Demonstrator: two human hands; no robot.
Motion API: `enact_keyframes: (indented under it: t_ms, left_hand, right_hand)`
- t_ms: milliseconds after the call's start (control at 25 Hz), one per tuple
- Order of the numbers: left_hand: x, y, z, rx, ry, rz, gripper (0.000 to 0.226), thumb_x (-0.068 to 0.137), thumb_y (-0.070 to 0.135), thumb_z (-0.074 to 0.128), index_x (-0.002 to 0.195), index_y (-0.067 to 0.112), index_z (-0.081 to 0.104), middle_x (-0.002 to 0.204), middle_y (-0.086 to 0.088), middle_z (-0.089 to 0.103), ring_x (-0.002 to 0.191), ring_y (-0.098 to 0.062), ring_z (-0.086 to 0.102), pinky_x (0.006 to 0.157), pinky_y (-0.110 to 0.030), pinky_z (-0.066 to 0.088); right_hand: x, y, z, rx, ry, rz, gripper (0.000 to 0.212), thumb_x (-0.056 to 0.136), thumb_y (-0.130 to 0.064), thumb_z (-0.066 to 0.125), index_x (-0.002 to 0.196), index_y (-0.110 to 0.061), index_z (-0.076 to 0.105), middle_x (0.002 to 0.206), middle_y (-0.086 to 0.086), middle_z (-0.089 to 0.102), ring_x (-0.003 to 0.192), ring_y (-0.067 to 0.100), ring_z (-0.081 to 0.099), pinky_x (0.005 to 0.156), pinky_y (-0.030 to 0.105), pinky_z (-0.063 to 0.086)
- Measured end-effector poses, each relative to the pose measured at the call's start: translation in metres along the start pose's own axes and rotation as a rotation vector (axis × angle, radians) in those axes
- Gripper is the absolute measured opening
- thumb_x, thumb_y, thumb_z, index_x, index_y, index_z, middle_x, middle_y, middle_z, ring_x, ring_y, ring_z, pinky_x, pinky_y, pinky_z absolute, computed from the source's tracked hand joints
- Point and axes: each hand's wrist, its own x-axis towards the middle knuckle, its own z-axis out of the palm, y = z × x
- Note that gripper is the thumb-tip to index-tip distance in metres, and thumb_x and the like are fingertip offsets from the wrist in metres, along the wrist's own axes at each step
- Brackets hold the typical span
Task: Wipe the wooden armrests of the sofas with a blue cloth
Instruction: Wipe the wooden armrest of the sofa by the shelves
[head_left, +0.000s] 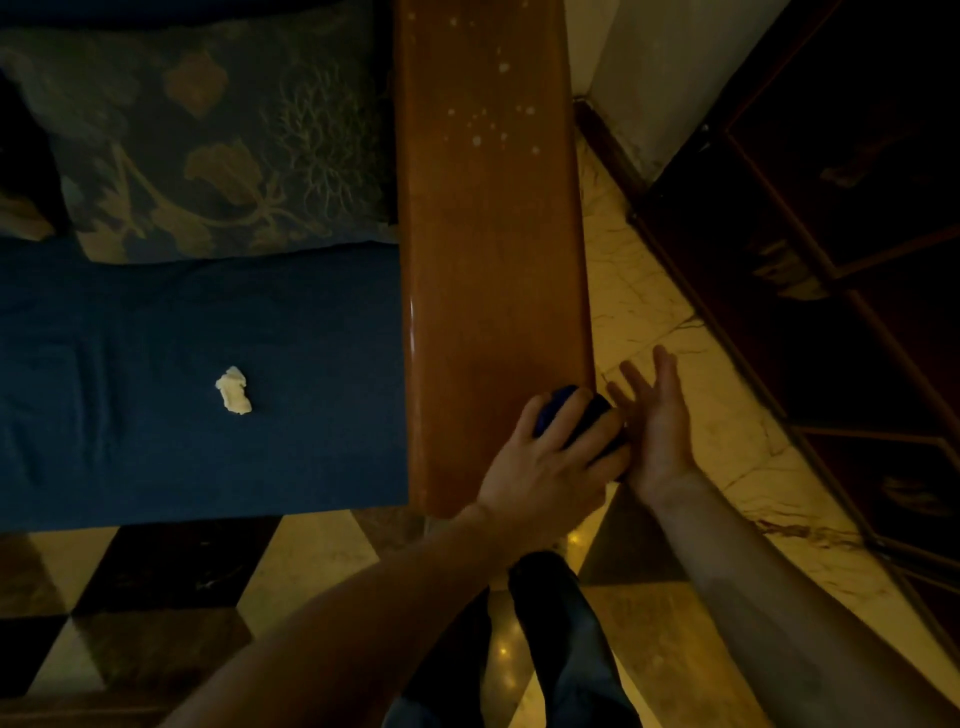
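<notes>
A long wooden armrest (488, 218) runs from the top of the view down to my hands, with pale specks on its far half. My left hand (550, 457) grips a bunched blue cloth (558, 402) at the armrest's near right corner, fingers curled over it. My right hand (662, 415) hangs just beside the armrest's right edge, palm up and fingers straight, holding nothing, close to the cloth. The cloth is mostly hidden under my left fingers.
The sofa's blue seat (208, 374) lies left of the armrest, with a crumpled white scrap (234, 391) on it and a patterned cushion (218, 135) behind. Dark wooden furniture (841, 218) stands to the right across a strip of marble floor (649, 312).
</notes>
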Motion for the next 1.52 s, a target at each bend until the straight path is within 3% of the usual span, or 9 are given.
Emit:
enact_keyframes:
  t_ms: [160,360,480,720,920,1080,1240,1320,1520]
  left_hand:
    - [-0.050,-0.008,0.002,0.030,0.005,0.045,0.065,0.082,0.052,0.061,0.141,0.037,0.040,0.152,0.001,0.032,0.140,-0.034,0.027,0.106,-0.058,0.039]
    - [0.023,-0.107,-0.021,-0.117,0.241,-0.754,0.046,0.097,0.044,0.041,0.142,0.037,0.042,0.151,0.000,0.035,0.141,-0.035,0.026,0.109,-0.059,0.033]
    - [0.087,-0.155,-0.043,-0.218,0.258,-0.980,0.042,0.101,0.041,0.038,0.143,0.036,0.041,0.156,-0.002,0.032,0.144,-0.036,0.021,0.109,-0.062,0.030]
    - [-0.036,-0.061,-0.009,-0.038,0.139,-0.603,0.053,0.095,0.041,0.043,0.148,0.039,0.034,0.158,-0.001,0.028,0.144,-0.040,0.024,0.107,-0.061,0.037]
    - [0.094,-0.183,-0.037,-0.112,0.376,-0.787,0.049,0.098,0.044,0.034,0.145,0.036,0.040,0.156,-0.007,0.031,0.139,-0.043,0.028,0.105,-0.062,0.037]
    - [0.224,-0.273,-0.076,-0.195,0.334,-1.029,0.047,0.100,0.039,0.037,0.147,0.035,0.036,0.159,-0.005,0.025,0.144,-0.040,0.017,0.112,-0.062,0.022]
    - [0.128,-0.220,-0.051,-0.037,0.168,-0.284,0.048,0.100,0.042,0.040,0.148,0.035,0.038,0.158,-0.001,0.032,0.145,-0.035,0.022,0.113,-0.056,0.025]
    - [0.089,-0.249,-0.052,-0.013,0.104,-0.099,0.049,0.100,0.043,0.039,0.148,0.036,0.037,0.157,-0.001,0.032,0.143,-0.037,0.027,0.111,-0.059,0.029]
    - [0.245,-0.301,-0.091,-0.098,0.222,-0.777,0.048,0.101,0.038,0.035,0.149,0.034,0.033,0.159,-0.004,0.027,0.144,-0.039,0.020,0.114,-0.063,0.020]
  right_hand:
    - [0.008,-0.042,0.033,-0.509,-0.073,-0.435,0.056,0.102,-0.045,0.040,0.153,-0.034,0.020,0.160,-0.007,0.023,0.140,0.005,0.026,0.109,0.029,0.028]
    - [0.039,-0.062,0.090,-1.087,-0.207,-0.809,0.054,0.105,-0.036,0.036,0.154,-0.019,0.023,0.162,0.003,0.022,0.149,0.019,0.015,0.121,0.043,0.019]
    - [0.053,-0.060,0.076,-1.308,-0.215,-0.936,0.054,0.104,-0.034,0.036,0.153,-0.013,0.026,0.162,0.006,0.020,0.151,0.023,0.010,0.122,0.043,0.017]
    - [0.064,-0.060,0.101,-1.325,-0.097,-0.961,0.048,0.103,-0.031,0.035,0.149,-0.016,0.035,0.157,0.009,0.032,0.148,0.029,0.021,0.121,0.048,0.020]
    - [0.065,-0.053,0.103,-1.355,-0.056,-0.982,0.051,0.101,-0.035,0.030,0.148,-0.016,0.036,0.156,0.010,0.033,0.148,0.030,0.022,0.119,0.050,0.023]
    - [0.071,-0.054,0.109,-1.346,-0.024,-0.996,0.051,0.101,-0.036,0.028,0.147,-0.018,0.039,0.155,0.009,0.036,0.148,0.030,0.023,0.118,0.051,0.025]
    - [0.066,-0.053,0.105,-1.374,-0.032,-1.000,0.047,0.098,-0.035,0.034,0.142,-0.020,0.046,0.152,0.012,0.041,0.147,0.031,0.024,0.118,0.050,0.024]
    - [0.065,-0.053,0.105,-1.392,-0.056,-0.990,0.045,0.095,-0.035,0.036,0.139,-0.026,0.048,0.153,0.012,0.039,0.147,0.032,0.022,0.118,0.050,0.021]
    - [0.068,-0.055,0.108,-1.409,-0.052,-0.985,0.045,0.096,-0.037,0.035,0.140,-0.032,0.042,0.157,0.009,0.033,0.149,0.029,0.017,0.119,0.046,0.014]
